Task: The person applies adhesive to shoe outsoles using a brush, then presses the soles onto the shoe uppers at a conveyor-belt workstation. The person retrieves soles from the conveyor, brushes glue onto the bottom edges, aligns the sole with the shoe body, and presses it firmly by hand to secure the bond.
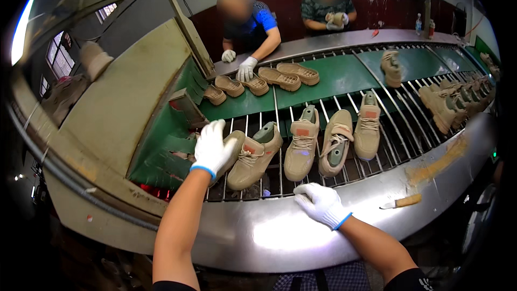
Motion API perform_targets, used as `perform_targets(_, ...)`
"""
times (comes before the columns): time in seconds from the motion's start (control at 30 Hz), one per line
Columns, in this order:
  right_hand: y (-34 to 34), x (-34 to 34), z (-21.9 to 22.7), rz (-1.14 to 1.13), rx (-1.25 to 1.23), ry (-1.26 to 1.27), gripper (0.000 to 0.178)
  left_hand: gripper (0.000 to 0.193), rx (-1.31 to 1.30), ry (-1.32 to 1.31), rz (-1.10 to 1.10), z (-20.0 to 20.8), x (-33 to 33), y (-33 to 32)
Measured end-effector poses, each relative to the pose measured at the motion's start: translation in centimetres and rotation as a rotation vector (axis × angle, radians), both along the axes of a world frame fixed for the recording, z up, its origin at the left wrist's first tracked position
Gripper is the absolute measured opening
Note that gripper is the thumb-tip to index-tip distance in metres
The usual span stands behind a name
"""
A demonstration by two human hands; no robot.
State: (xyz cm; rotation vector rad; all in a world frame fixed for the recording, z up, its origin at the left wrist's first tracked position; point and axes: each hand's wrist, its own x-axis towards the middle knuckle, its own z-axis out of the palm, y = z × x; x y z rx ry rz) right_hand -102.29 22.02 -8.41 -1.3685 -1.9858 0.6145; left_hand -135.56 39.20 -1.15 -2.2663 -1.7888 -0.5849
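My left hand (211, 150), in a white glove with a blue cuff, is closed against the side of a tan shoe (232, 153) at the left end of the rack. That shoe is tilted and partly hidden by the glove. To its right stand several tan lace-up shoes on green lasts, among them one shoe (254, 156) with an orange-red tongue patch and another shoe (302, 143). My gloved right hand (320, 203) rests on the metal edge near the shoe toes, fingers stretched out and nothing in them.
A knife with a yellowish handle (407, 200) lies on the metal ledge (301, 237). Across the green belt (339, 78) are several tan soles (280, 78), one under a co-worker's gloved hand (247, 68). Another co-worker holds a shoe part. More shoes (439, 105) crowd the right; a machine housing (118, 102) blocks the left.
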Motion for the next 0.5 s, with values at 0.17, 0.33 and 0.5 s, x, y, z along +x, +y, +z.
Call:
perform_targets(0.17,1.4,0.3,0.3,0.08,-0.043,0.087,0.022,0.079,-0.233,0.014,0.201,-3.7,-1.1,12.0)
perform_targets(0.33,2.1,0.5,0.2,0.113,-0.1,0.119,0.023,0.087,-0.292,0.04,0.305,-6.8,-1.4,20.4)
perform_targets(0.5,3.2,1.3,3.2,0.221,-0.421,0.145,0.03,0.091,-0.268,0.047,0.338,-8.7,-2.9,26.2)
